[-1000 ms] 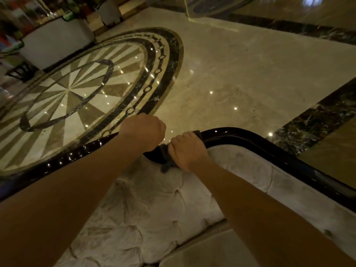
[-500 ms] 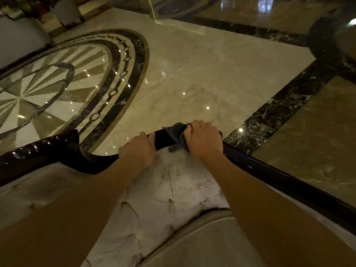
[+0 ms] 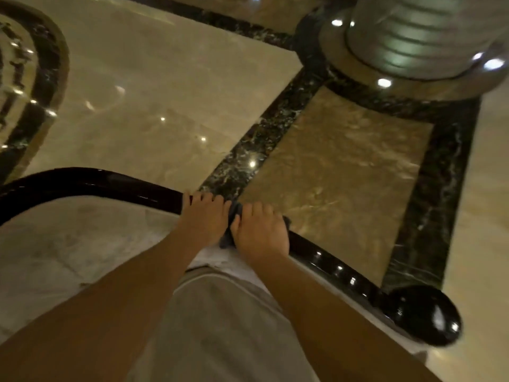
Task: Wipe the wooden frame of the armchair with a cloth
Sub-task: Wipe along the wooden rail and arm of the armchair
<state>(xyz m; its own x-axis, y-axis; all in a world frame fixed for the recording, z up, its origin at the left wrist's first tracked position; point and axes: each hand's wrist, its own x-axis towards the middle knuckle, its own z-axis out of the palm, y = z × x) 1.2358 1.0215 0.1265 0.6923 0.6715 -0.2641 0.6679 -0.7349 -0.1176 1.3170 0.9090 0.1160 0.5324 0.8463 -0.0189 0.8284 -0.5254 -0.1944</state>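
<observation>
Both hands have travelled rightward along the dark rail since half a second ago, off the crest of the backrest and onto the stretch that slopes toward the rounded end knob; the camera has swung right too, so the patterned floor circle now sits only at the far left edge and a column base has come into view at top right

Head view:
- wooden frame (image 3: 115, 186): glossy, near-black rail, curving from the left edge over the top of the chair, then running down-right to a round polished knob (image 3: 425, 315)
- right hand (image 3: 261, 230): closed over the rail, fingers curled across the top, pressing the cloth (image 3: 234, 213) against the wood. Cloth is dark grey, bunched; only small parts show, between the two hands, below the thumb, and a corner at the far side of the knuckles
- left hand (image 3: 205, 216): just beside the right, touching or nearly touching it, fingers hooked over the rail; gripping bare wood, with the cloth edge against its right side
- upholstery (image 3: 68, 244): pale, tufted padding inside the frame, below and left of the hands; pale seat cushion (image 3: 220, 321) lower, between the forearms
- marble floor (image 3: 165, 92): beige, shiny, with dots of reflected light; dark veined border strips (image 3: 248, 155) frame a browner panel (image 3: 338, 166) beyond the rail
- column base (image 3: 413, 42): ribbed, metallic-looking, standing on a round plinth at top right, well apart from the chair

Frame is motion-blurred, so fine detail on the cloth cannot be made out
</observation>
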